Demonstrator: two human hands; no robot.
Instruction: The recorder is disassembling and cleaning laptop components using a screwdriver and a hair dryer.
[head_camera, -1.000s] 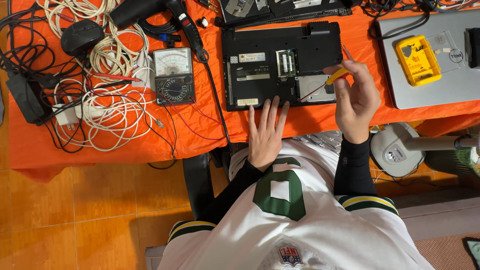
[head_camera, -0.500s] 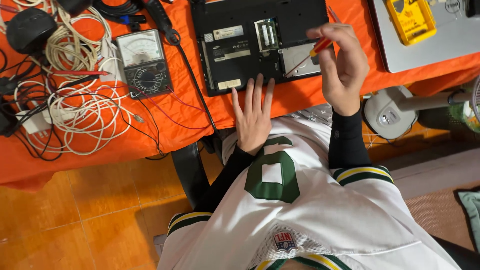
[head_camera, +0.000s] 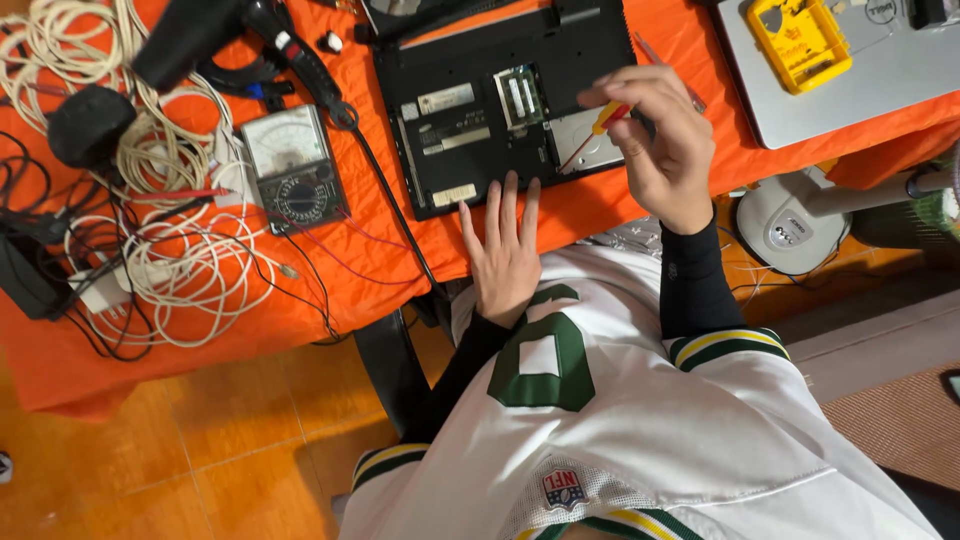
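A: Right hand (head_camera: 665, 160)?
B: Fingers pinched closed on a small screwdriver (head_camera: 598, 128), red-and-yellow handle up in the fingertips, thin shaft slanting down-left, tip at the silver plate in the opened laptop (head_camera: 500, 100).
A: Left hand (head_camera: 505, 250)?
B: Flat, fingers spread, holding nothing. It rests at the near edge of the worktop (head_camera: 330, 260), fingertips touching the laptop's near edge.
A: Where's the laptop?
B: Bottom-up, cover off, middle of the orange-clothed worktop, towards the far edge. Memory sticks and boards exposed.
A: Handling?
B: My read: the screwdriver is light and stiff, with a slim handle that could slip, so a fingertip pinch near the top suits turning. The laptop is rigid but delicate inside; steady it by the plastic rim, not the boards.
A: Around it?
B: Analog multimeter (head_camera: 295, 165) just left, white cable coils (head_camera: 150, 250) towards the left edge, silver closed laptop (head_camera: 860, 90) with a yellow meter (head_camera: 800, 40) on it at the far right corner.
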